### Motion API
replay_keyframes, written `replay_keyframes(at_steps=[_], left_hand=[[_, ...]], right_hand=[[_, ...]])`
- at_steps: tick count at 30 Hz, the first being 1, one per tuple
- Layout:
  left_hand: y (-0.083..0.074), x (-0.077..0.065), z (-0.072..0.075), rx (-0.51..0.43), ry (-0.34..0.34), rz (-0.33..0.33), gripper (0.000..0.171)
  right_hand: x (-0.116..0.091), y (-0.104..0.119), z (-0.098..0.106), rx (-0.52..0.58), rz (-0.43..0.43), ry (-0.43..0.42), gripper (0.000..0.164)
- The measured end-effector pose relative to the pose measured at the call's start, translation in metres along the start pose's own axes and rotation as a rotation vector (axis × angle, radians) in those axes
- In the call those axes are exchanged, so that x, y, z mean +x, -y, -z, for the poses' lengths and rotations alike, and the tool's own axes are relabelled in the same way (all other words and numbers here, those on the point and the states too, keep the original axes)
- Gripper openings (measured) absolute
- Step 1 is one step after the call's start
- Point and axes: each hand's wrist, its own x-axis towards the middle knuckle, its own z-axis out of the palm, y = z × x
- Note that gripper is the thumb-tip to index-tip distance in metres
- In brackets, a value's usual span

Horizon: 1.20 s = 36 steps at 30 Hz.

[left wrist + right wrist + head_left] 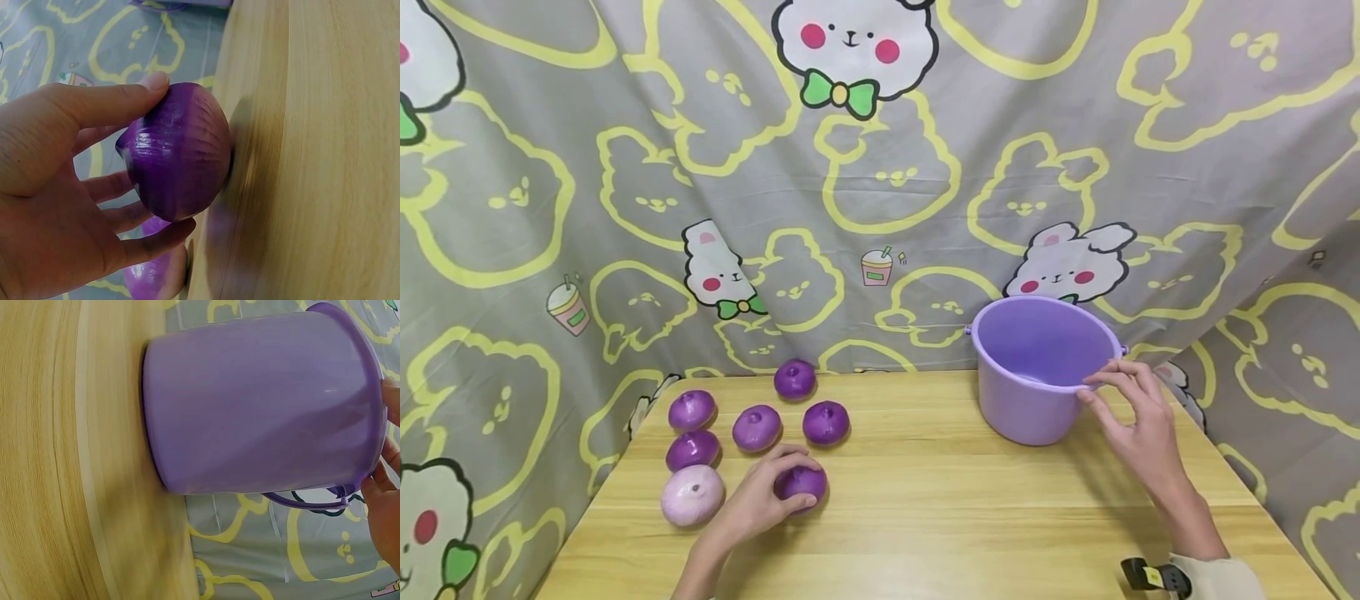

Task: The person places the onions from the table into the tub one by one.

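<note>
My left hand (767, 493) holds a purple onion (803, 487) on the table, thumb on one side and fingers round the other. In the left wrist view the onion (181, 153) shows its pointed tip towards the palm, and its far side is right at the wood. My right hand (1138, 425) pinches the near right rim of a purple bucket (1030, 408) between thumb and fingers. The bucket stands upright, and no onions show in the visible part of its inside. In the right wrist view its handle (300, 503) hangs down behind it.
Several more onions lie on the left of the wooden table (910, 533), among them a pale one (693, 495) and a dark purple one (826, 423) close to my left hand. A patterned curtain (880, 208) hangs behind the table. A black strap device (1153, 577) sits at my right wrist.
</note>
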Motion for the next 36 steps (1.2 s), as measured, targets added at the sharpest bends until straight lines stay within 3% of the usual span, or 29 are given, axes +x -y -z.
replay_keyframes(at_steps=[27,32,36], left_hand=[[0.005,0.001,0.003,-0.037,0.003,-0.006,0.036],[0.007,0.001,0.003,-0.035,0.004,-0.013,0.036],[0.008,0.000,0.003,-0.042,0.009,-0.008,0.035]], right_hand=[[0.000,0.023,-0.016,0.041,0.013,0.130,0.036],[-0.001,0.031,-0.023,0.067,0.066,0.119,0.041],[0.003,0.051,-0.027,0.093,0.106,0.106,0.039]])
